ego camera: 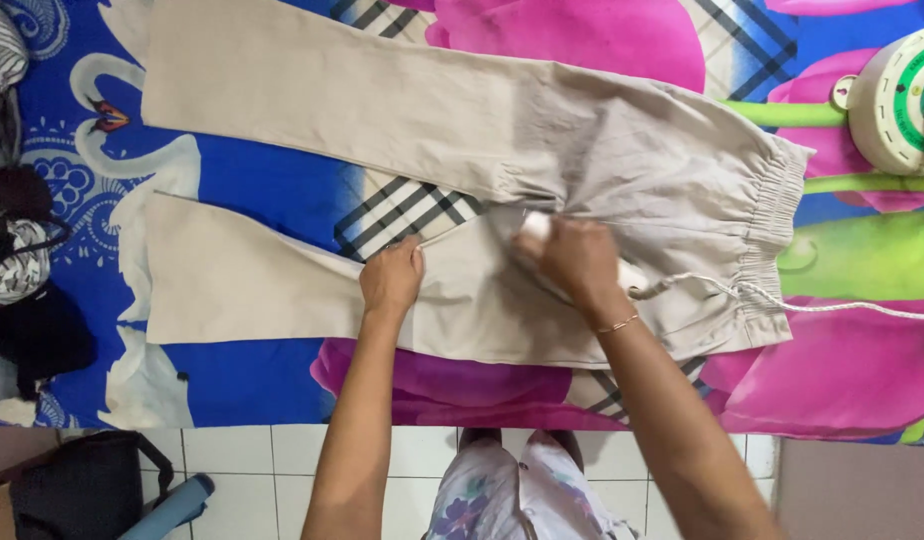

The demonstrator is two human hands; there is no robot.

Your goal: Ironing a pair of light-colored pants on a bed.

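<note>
Beige trousers [382, 120] with an elastic waistband lie spread flat on a bright blanket [252, 190] printed with swans and pink flowers. My left hand [391, 277] presses down on the nearer trouser leg, fingers curled against the cloth. My right hand [579, 258] grips the handle of a white iron [534, 228] that rests on the crotch area of the trousers. The iron is mostly hidden under my hand. Its white braided cord [782, 300] trails off to the right.
A round white and green cord reel [897, 100] sits at the right edge. Dark and patterned clothes [17, 260] pile up at the left. White floor tiles [252, 460], a dark bag [87, 485] and a blue rolled item [172, 508] lie below the blanket.
</note>
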